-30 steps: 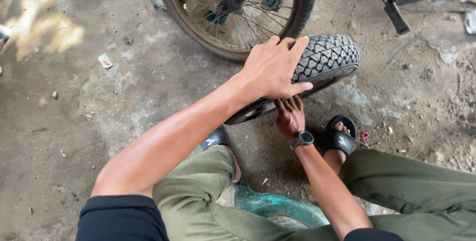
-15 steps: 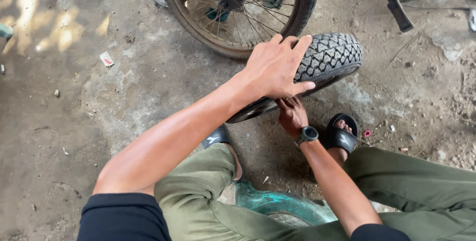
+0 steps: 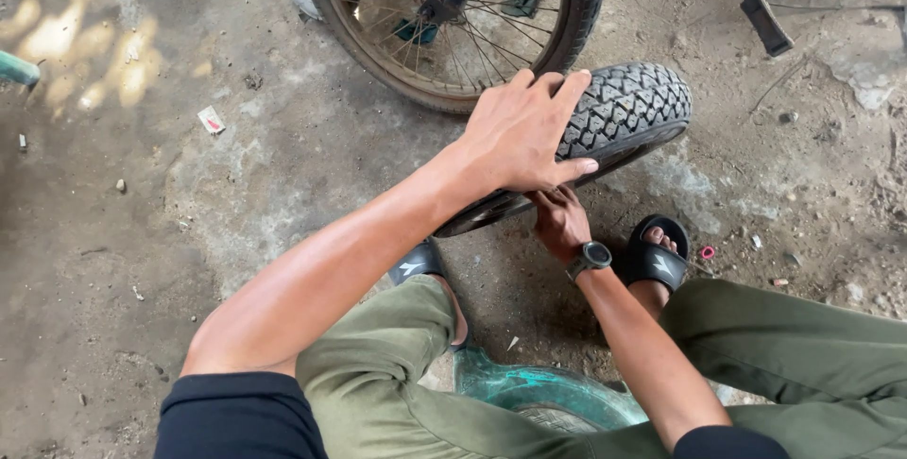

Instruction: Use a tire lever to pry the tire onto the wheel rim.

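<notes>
Head view: left hand (image 3: 524,133) pressing flat atop knobby tyre (image 3: 628,105), not gripping; right hand (image 3: 559,221) beneath tyre, grip unclear; best steady tyre firmly.

Open concrete floor (image 3: 142,232) lies to the left of the tyre (image 3: 628,110), carrying only small scraps; a hand could pass freely there. Directly behind the tyre stands a spoked wheel (image 3: 453,25), nearly touching it, closing off the far side. The left hand (image 3: 524,133) covers the tyre's top; the right hand (image 3: 559,223) occupies the gap beneath. A sandalled foot (image 3: 657,256) and bent knees block the near side. A kickstand (image 3: 765,6) stands at upper right, with bare ground below it.
</notes>
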